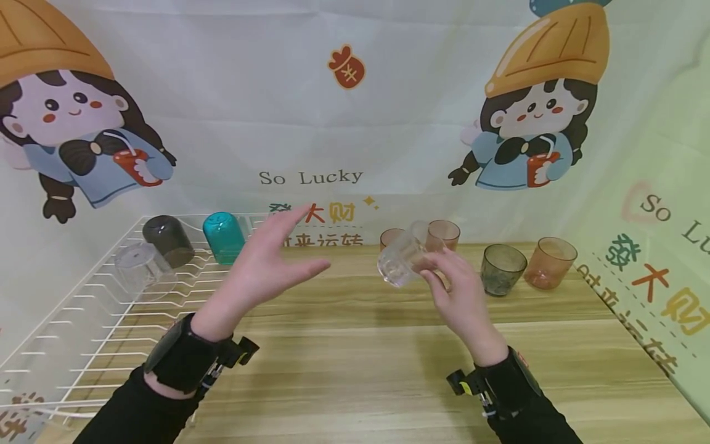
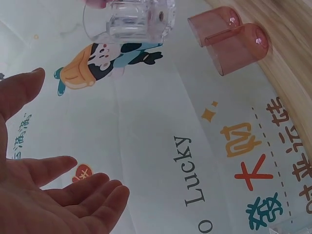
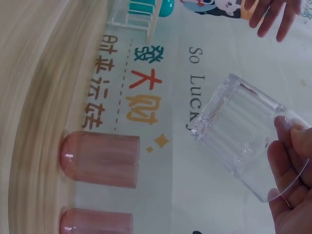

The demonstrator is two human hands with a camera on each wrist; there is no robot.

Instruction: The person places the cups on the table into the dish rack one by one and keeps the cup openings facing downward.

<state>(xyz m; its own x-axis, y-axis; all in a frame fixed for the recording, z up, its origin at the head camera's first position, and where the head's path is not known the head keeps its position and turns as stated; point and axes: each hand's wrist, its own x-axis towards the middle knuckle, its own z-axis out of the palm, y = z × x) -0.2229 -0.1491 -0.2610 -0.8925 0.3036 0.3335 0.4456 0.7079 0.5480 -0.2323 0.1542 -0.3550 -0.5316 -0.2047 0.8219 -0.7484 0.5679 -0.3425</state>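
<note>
My right hand grips a clear glass near its rim and holds it tilted above the table, base pointing to the left and down. In the right wrist view the fingers and thumb pinch the wall of this clear glass. Out in front, my left hand is raised with its fingers and thumb spread, and nothing is in it. The left wrist view shows the left hand apart from the glass. Two pink glasses stand upright at the back of the table, partly behind the clear glass.
On the left a white wire rack carries upside-down glasses: a clear one, a dark grey one and a teal one. A grey-green glass and an orange-pink glass stand at the right of the wooden table.
</note>
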